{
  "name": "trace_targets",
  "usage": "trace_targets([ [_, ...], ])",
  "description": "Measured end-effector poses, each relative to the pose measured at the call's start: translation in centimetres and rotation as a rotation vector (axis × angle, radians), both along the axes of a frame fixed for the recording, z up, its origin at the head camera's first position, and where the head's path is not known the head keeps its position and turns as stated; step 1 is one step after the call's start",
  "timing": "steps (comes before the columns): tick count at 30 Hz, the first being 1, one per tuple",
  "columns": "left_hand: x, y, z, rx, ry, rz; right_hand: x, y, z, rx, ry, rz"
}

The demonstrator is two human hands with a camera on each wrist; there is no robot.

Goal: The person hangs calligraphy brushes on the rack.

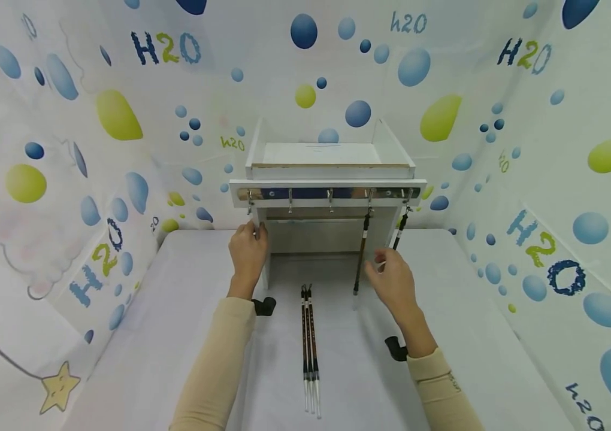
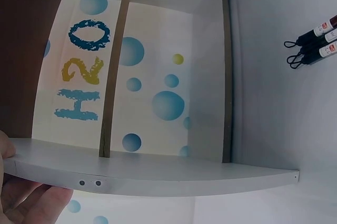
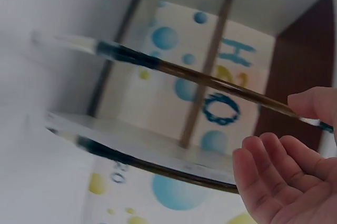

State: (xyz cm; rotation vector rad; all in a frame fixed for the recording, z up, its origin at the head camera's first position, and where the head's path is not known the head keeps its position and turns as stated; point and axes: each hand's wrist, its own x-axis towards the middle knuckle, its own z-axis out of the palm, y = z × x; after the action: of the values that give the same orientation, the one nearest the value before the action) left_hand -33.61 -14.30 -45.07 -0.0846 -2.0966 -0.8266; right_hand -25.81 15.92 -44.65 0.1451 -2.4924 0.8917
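Note:
A white rack (image 1: 332,173) with a metal strip and several hooks stands on the table. My left hand (image 1: 247,251) grips its left side panel (image 2: 158,174), thumb on one face and fingers on the other. Two calligraphy brushes hang from the hooks at the right: one brush (image 1: 362,251) on the second hook from the right, another brush (image 1: 401,230) on the rightmost. Close by these is my right hand (image 3: 289,182), fingers loosely bent and parted from the thumb. The thumb overlaps the nearer brush (image 3: 174,70) near its top; whether it touches is unclear.
Three more brushes (image 1: 309,335) lie side by side on the white table (image 1: 197,335) in front of the rack, tips toward me. The rack's top has a shallow tray (image 1: 332,172). Bubble-printed sheets (image 1: 268,90) surround the table at the back and sides.

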Motion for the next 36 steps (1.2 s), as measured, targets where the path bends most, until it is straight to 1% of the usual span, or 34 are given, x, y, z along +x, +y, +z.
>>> trace_targets([
  [8,0.2,-0.2,-0.1,0.000,-0.004,0.001,0.3,0.9,4.0,0.004,0.144,0.051],
  [12,0.3,-0.3,-0.2,-0.002,-0.014,-0.003,0.2,1.2,5.8,-0.001,0.214,0.063],
  [18,0.8,-0.6,-0.4,0.005,-0.030,0.004,-0.2,1.8,7.8,-0.002,0.248,0.072],
  [21,0.8,-0.7,-0.5,0.002,-0.021,0.003,-0.6,2.1,8.7,-0.001,0.272,0.068],
  [25,0.8,-0.7,-0.5,-0.005,-0.005,0.000,-1.3,2.7,10.1,-0.002,0.325,0.036],
  [28,0.7,-0.6,-0.3,-0.004,0.003,-0.001,-2.3,3.4,10.9,-0.001,0.353,0.005],
  [33,0.5,-0.4,-0.1,0.009,0.003,-0.012,-3.9,4.7,11.8,0.002,0.367,-0.030],
  [36,0.3,-0.3,0.1,0.012,-0.001,-0.015,-4.7,5.3,12.1,0.006,0.360,-0.034],
])
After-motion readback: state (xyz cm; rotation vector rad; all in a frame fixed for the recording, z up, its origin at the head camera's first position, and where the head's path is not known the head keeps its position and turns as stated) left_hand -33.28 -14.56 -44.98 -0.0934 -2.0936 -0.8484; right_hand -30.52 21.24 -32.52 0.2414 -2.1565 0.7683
